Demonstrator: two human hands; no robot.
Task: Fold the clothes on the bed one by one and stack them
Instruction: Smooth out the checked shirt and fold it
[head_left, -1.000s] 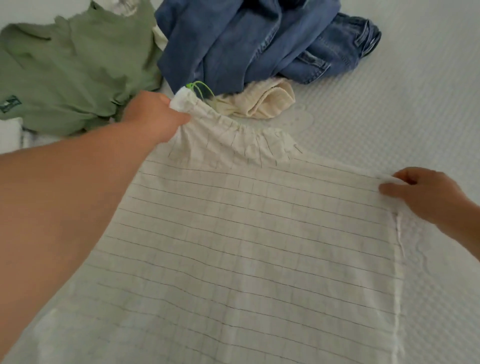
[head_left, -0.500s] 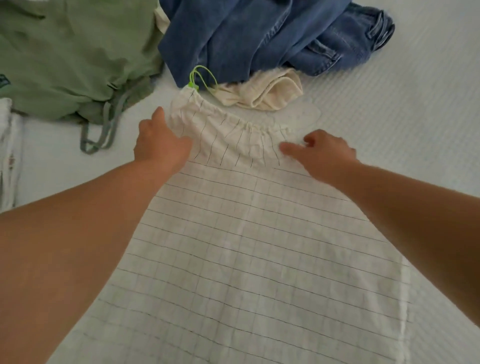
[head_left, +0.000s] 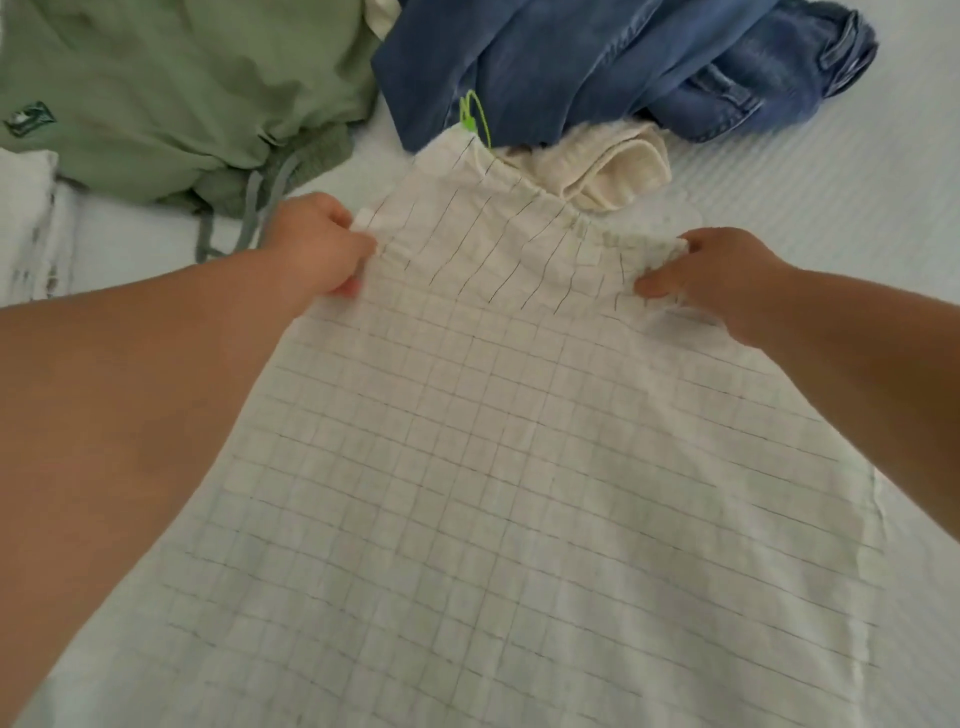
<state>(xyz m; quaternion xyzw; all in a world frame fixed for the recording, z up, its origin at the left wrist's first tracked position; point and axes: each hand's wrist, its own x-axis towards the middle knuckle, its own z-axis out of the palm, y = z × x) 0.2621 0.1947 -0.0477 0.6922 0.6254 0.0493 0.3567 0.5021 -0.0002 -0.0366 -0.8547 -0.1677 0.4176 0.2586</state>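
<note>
A white garment with a thin dark grid pattern (head_left: 467, 467) lies spread flat on the bed, its gathered waistband at the far end with a neon green loop (head_left: 475, 117) at the top. My left hand (head_left: 317, 249) grips the left side of the gathered part. My right hand (head_left: 711, 270) pinches the right side of it, fabric bunched under the fingers. Both forearms reach in from the lower corners and cover the garment's side edges.
Beyond the waistband lie a cream garment (head_left: 608, 171), crumpled blue jeans (head_left: 597, 67) and a green garment with a grey drawstring (head_left: 171, 98). A white folded cloth (head_left: 28, 223) shows at the left edge. Bare white bedding (head_left: 841, 218) spreads on the right.
My right hand went from the garment's right edge up to the waistband and now pinches it. My left hand slid down the waistband's left side and grips there.
</note>
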